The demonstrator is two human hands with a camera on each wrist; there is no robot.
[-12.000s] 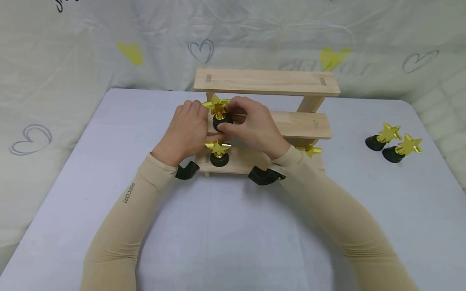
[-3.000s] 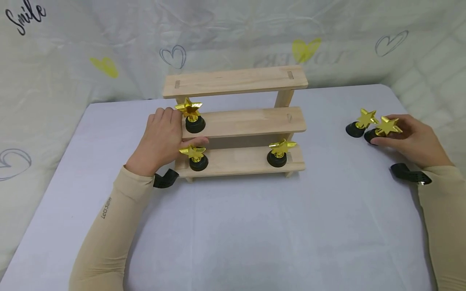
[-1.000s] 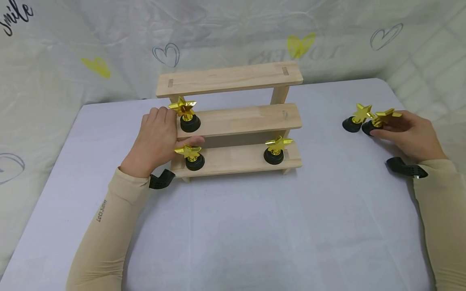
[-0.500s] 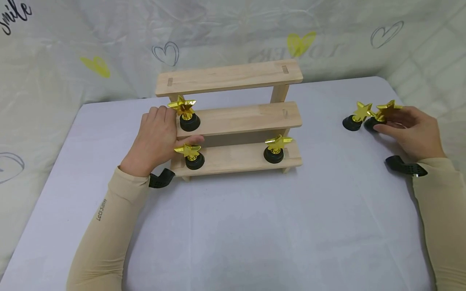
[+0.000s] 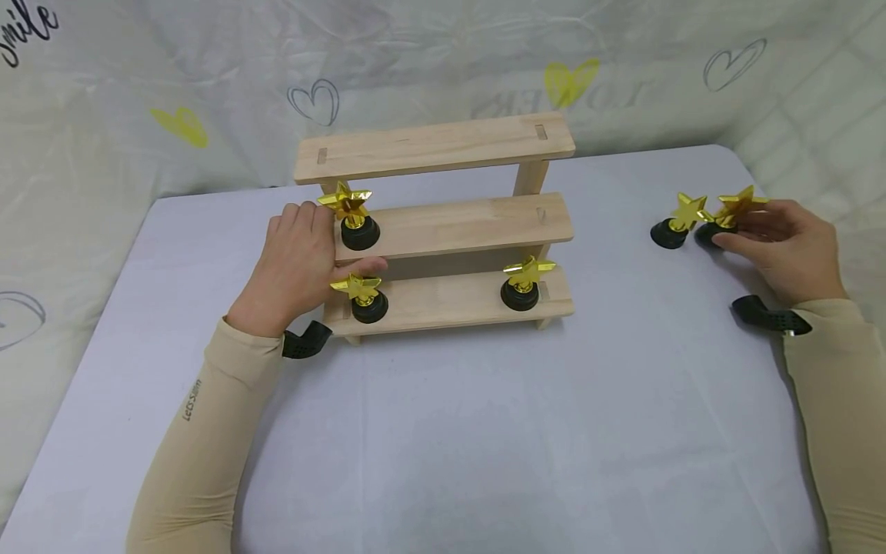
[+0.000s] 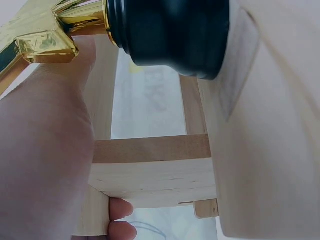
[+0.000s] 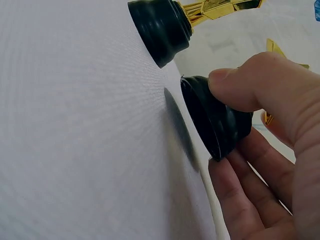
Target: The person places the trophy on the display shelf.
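Note:
My left hand (image 5: 294, 265) grips the left end of a three-tier wooden shelf stand (image 5: 457, 227), its thumb lying below the middle board and fingertips showing behind the wood in the left wrist view. Beside that hand, a gold star trophy (image 5: 360, 232) stands on the middle board. Two more, a left trophy (image 5: 370, 306) and a right trophy (image 5: 520, 295), stand on the lowest board. Off to the right, my right hand (image 5: 796, 250) pinches the black base of another star trophy (image 7: 215, 117). That base hangs tilted just above the table, with a shadow beneath it.
One more star trophy (image 5: 670, 233) stands on the white table (image 5: 443, 431), close to the held one. The stand's top board (image 5: 436, 146) bears nothing. A pale curtain (image 5: 443, 54) with printed hearts hangs behind the table.
Since the oldest frame, the right hand has left the trophy on the middle board and moved right. It now grips another trophy, turned and raised slightly. The left hand stays at the stand.

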